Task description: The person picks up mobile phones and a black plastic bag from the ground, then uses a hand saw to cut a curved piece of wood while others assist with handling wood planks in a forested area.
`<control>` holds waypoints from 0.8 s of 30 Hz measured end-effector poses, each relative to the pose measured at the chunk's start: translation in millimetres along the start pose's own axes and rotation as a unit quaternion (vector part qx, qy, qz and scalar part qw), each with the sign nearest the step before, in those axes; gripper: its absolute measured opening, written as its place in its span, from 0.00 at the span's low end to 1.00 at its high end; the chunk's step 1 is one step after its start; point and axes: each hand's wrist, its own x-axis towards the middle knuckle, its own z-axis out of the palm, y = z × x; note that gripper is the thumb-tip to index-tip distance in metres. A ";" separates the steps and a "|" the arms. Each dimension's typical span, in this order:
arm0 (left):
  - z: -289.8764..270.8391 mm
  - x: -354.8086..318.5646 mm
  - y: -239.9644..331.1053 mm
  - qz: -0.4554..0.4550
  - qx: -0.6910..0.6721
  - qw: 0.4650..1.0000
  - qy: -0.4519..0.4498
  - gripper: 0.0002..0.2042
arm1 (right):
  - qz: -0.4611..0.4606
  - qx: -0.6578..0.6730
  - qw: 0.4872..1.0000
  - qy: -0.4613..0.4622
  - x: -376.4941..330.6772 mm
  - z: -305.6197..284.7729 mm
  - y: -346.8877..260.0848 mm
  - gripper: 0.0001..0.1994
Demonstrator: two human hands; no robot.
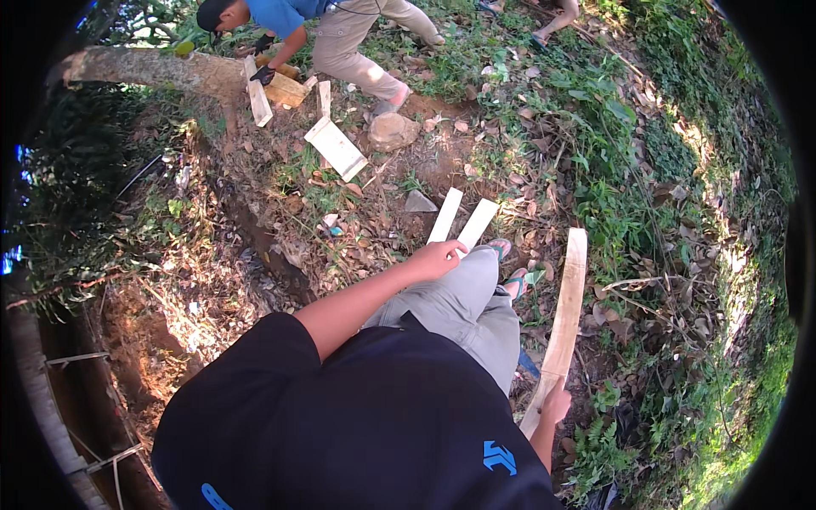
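On my right, a long pale wooden plank (568,306) stands out lengthwise beside my leg. My right hand (556,405) is closed around its near part. My left hand (439,259) is at my knee with its fingers curled. Just past it are two short wooden boards, a left one (445,214) and a right one (478,223). Their near ends are hidden behind my hand and knee, so I cannot make out whether the fingers hold either one.
Ahead, a gloved co-worker (344,47) bends over wooden pieces by a fallen trunk (153,71). A joined wooden piece (337,150), a large stone (393,132) and a grey rock (420,201) lie on leaf-strewn ground. A ditch (263,246) runs on the left; plants (625,153) grow on the right.
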 end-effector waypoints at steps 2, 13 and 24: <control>-7.4 6.5 2.2 0.020 0.017 1.000 -0.007 0.17 | 0.024 0.016 1.000 0.002 -16.1 0.5 7.5 0.42; -39.1 84.0 58.2 0.139 0.103 0.975 -0.142 0.18 | 0.112 0.091 0.990 0.002 -102.6 39.1 -20.9 0.41; -21.5 141.1 139.7 0.212 0.170 0.920 -0.281 0.19 | 0.228 0.274 0.934 0.002 -198.3 89.4 -49.4 0.35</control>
